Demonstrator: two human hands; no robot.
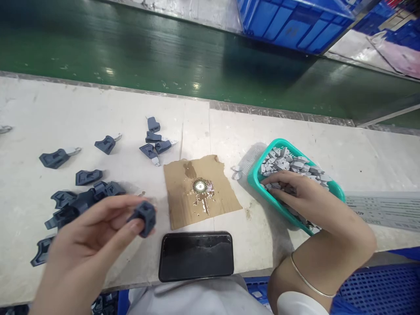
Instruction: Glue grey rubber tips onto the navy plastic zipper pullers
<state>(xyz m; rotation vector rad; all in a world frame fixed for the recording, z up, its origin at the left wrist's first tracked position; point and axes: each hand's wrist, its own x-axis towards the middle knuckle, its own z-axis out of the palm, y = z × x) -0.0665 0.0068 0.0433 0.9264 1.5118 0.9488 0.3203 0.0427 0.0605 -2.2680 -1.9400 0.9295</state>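
My left hand (98, 236) is closed in a pinch on a dark blue-grey plastic part (146, 218), held above the table left of the phone. My right hand (295, 194) reaches into a green basket (278, 210) full of small light grey pieces (284, 162). Its thumb and index finger come close together among the pieces; what lies between their tips is not clear. Loose dark plastic parts (88, 176) lie around and beyond my left hand, some with a light grey piece attached. Between my hands, a brown cardboard piece (180, 205) carries a wet, shiny puddle with a small round object (200, 186).
A black phone (197, 256) lies at the near table edge. Two small grey pieces (236, 173) sit left of the basket. Past the white table (223, 131) runs a green conveyor belt (147, 57), with a blue crate (295, 26) behind it. A blue crate (380, 284) stands below right.
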